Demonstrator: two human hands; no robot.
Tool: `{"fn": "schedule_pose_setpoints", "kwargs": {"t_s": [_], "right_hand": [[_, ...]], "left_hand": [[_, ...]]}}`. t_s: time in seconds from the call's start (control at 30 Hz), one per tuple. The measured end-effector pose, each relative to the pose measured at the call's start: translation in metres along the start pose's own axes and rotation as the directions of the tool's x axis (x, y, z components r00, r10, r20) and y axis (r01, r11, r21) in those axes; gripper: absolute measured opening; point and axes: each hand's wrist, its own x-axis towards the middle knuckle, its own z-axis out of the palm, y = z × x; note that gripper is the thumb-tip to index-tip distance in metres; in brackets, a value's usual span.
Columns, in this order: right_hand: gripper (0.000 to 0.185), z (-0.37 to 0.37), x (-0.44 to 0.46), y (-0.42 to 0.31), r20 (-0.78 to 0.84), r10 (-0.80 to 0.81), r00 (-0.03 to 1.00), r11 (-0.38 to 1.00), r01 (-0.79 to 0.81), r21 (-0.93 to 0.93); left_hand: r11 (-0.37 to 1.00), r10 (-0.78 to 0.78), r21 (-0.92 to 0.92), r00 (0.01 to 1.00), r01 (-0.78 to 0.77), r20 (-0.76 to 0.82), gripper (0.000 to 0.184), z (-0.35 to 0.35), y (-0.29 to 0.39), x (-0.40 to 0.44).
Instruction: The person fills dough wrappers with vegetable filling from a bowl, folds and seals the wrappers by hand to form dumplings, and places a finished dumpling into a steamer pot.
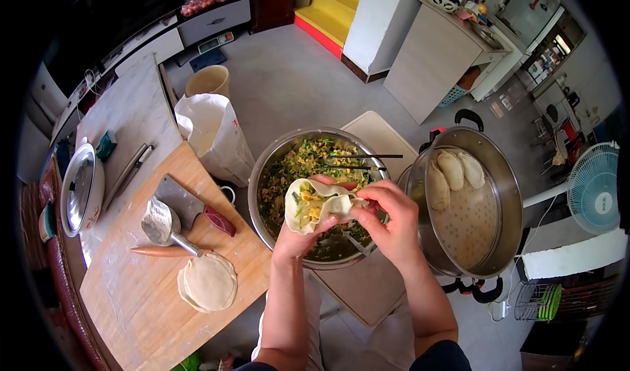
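Observation:
A dough wrapper with yellow and green filling lies in my left hand, partly folded, its left side still open. The fingers and thumb of my right hand pinch the wrapper's right edge. Both hands are over a large metal bowl of chopped filling, where two dark chopsticks rest across the rim. To the right, a steamer pot holds several folded dumplings on its perforated tray. Flat dough rounds are stacked on the wooden board at left.
On the board are a cleaver, a metal scoop of flour and a rolling pin. A white flour bag stands behind it. A lidded basin is far left; a fan stands far right.

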Motion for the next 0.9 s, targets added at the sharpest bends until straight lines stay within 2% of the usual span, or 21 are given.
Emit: {"fn": "schedule_pose_setpoints", "kwargs": {"t_s": [0.3,0.4,0.5,0.6,0.7,0.8,0.9], "right_hand": [[0.016,0.005,-0.002,0.007,-0.046,-0.027,0.999,0.998,0.025,-0.051],[0.018,0.008,0.0,0.011,-0.087,-0.188,0.978,0.976,0.176,-0.129],[0.019,0.0,0.008,0.004,-0.022,-0.337,0.941,0.915,0.321,-0.243],[0.018,0.0,0.003,0.002,-0.033,-0.128,0.991,0.99,0.125,-0.067],[0.017,-0.002,0.002,-0.002,0.013,-0.014,1.0,1.0,0.014,0.0],[0.018,-0.003,0.006,0.001,0.032,-0.156,0.987,0.987,0.157,-0.042],[0.019,-0.003,0.002,0.008,0.022,-0.161,0.987,0.987,0.162,-0.02]], "left_hand": [[1.0,0.012,0.007,1.0,-0.012,0.004,0.066,0.004,-0.001,0.002],[1.0,-0.006,-0.028,1.0,0.006,0.006,0.067,0.006,0.001,0.0],[0.999,-0.008,-0.033,1.0,0.008,0.012,0.068,0.006,0.004,-0.002],[1.0,0.002,-0.002,1.0,-0.002,0.017,0.067,0.003,0.004,-0.004],[0.999,0.004,0.042,1.0,-0.004,0.011,0.066,-0.002,0.003,-0.006],[0.998,-0.014,0.055,1.0,0.012,0.025,0.065,0.0,0.006,-0.006],[0.998,-0.02,0.065,0.999,0.018,0.029,0.064,0.007,0.013,-0.006]]}}
